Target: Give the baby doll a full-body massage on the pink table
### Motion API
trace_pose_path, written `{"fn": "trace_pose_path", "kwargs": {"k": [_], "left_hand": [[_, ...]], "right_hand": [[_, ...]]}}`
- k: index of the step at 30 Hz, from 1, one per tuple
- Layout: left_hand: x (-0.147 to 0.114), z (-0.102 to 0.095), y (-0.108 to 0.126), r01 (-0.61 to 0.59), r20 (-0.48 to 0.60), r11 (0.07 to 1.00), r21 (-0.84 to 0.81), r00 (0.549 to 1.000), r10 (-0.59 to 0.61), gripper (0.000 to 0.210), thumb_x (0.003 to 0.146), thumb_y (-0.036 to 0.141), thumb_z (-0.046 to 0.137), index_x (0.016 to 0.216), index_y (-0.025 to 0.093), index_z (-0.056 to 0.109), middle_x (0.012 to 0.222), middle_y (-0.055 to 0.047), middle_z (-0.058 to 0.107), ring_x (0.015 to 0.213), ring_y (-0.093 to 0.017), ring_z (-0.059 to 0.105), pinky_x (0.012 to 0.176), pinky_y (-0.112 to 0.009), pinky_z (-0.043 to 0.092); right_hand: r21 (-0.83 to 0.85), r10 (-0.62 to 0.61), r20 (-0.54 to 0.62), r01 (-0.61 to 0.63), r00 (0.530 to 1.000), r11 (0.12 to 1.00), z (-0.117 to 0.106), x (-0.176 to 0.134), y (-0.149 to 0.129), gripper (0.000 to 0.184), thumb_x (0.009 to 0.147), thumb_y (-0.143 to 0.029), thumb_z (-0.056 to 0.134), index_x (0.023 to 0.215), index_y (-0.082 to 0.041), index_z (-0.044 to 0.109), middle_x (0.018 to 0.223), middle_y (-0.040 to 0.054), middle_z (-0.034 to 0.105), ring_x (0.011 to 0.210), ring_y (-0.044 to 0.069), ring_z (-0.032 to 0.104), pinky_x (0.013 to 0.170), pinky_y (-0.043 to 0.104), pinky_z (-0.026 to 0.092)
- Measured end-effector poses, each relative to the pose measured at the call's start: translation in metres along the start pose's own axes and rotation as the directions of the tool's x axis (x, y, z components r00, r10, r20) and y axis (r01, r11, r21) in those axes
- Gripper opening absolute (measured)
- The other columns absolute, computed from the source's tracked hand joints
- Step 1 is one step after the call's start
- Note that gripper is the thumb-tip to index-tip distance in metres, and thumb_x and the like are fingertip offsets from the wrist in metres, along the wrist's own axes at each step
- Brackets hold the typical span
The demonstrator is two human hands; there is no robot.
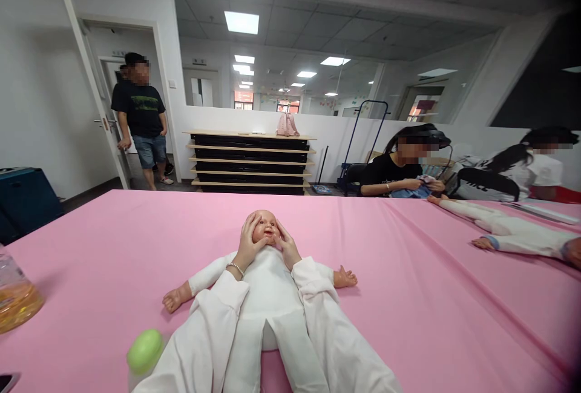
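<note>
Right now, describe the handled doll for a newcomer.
On the pink-covered table, look front centre. A baby doll in white lies face up there, arms spread. Unlike the doll at far right, its head is between the left hand and right hand.

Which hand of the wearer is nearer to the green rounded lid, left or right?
Left. The left hand touches the doll's head on the side towards the green rounded lid, beyond it and to its right; the right hand touches the head's opposite side, farther right.
</note>
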State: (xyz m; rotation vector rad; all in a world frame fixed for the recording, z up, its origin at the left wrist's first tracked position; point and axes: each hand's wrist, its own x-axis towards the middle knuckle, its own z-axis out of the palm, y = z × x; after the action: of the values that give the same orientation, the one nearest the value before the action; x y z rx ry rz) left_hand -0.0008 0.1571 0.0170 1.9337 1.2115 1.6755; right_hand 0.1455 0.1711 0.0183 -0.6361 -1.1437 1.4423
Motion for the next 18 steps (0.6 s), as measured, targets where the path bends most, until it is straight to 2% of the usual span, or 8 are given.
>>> {"fn": "trace_pose_path", "kwargs": {"k": [4, 9, 14, 18], "left_hand": [[0.0008, 0.0001, 0.0008, 0.021, 0.006, 1.000, -0.012, 1.000, -0.020, 0.060, 0.072, 0.031, 0.061, 0.129, 0.023, 0.043, 0.141, -0.008, 0.031, 0.133, -0.026, 0.023, 0.109, -0.046, 0.018], [0.0013, -0.0008, -0.0014, 0.051, 0.017, 0.996, -0.067, 0.999, -0.050, 0.050, 0.078, 0.023, 0.048, 0.128, 0.025, 0.044, 0.141, -0.005, 0.033, 0.133, -0.023, 0.022, 0.110, -0.046, 0.016], [0.0016, 0.0009, -0.0007, -0.009, -0.003, 1.000, 0.005, 1.000, 0.009, 0.061, 0.071, 0.034, 0.062, 0.128, 0.021, 0.043, 0.141, -0.009, 0.032, 0.132, -0.026, 0.024, 0.109, -0.045, 0.018], [0.0019, 0.0017, -0.0005, 0.002, -0.009, 1.000, 0.009, 1.000, -0.002, 0.061, 0.070, 0.032, 0.063, 0.128, 0.023, 0.043, 0.140, -0.008, 0.033, 0.132, -0.026, 0.025, 0.108, -0.046, 0.020]], "right_hand": [[-0.071, -0.037, -0.001, 0.037, 0.999, 0.997, -0.0011, -0.0004, 0.0005, 0.079, 0.052, -0.030, 0.080, 0.125, -0.026, 0.049, 0.139, 0.0032, 0.038, 0.127, 0.026, 0.036, 0.106, 0.042, 0.032], [0.041, 0.005, 0.010, -0.006, 1.000, 0.999, -0.0021, 0.0024, 0.0046, 0.073, 0.058, -0.036, 0.076, 0.125, -0.026, 0.048, 0.138, 0.0047, 0.039, 0.125, 0.026, 0.040, 0.104, 0.042, 0.036], [-0.044, -0.020, -0.008, 0.020, 1.000, 0.999, -0.0030, 0.0022, 0.0043, 0.079, 0.056, -0.032, 0.078, 0.127, -0.024, 0.046, 0.140, 0.0052, 0.036, 0.127, 0.025, 0.037, 0.106, 0.041, 0.033], [-0.077, -0.030, -0.009, 0.029, 1.000, 0.997, -0.0030, 0.0017, 0.0032, 0.083, 0.052, -0.031, 0.080, 0.127, -0.025, 0.046, 0.139, 0.0043, 0.038, 0.128, 0.025, 0.036, 0.107, 0.040, 0.031]]}}
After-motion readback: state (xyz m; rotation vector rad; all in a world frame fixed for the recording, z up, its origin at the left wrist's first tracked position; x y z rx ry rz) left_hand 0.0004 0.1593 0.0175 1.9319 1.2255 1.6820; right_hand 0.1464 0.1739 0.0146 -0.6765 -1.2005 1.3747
